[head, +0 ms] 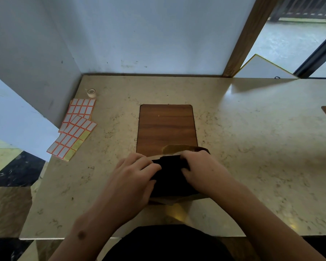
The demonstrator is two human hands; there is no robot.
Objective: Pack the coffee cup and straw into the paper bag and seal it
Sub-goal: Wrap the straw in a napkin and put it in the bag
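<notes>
Okay, big marble desk point(252, 147) with a wooden board point(167, 127) at centre; label sheets point(75, 127) and a tape roll point(91, 92) sit well off to the left. Paper bag point(172, 178) stands at the board's near end, top edge running left to right. Left hand point(134, 178) and right hand point(201, 170) clamp its top from either side, mid-fold. Labels lie nearer the left hand. Cup and straw not visible, probably inside.

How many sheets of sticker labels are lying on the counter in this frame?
2 visible: one sheet nearer the wall beside the tape roll, and one sheet overlapping its near end, angled toward the counter edge. More could lie beneath them.
</notes>
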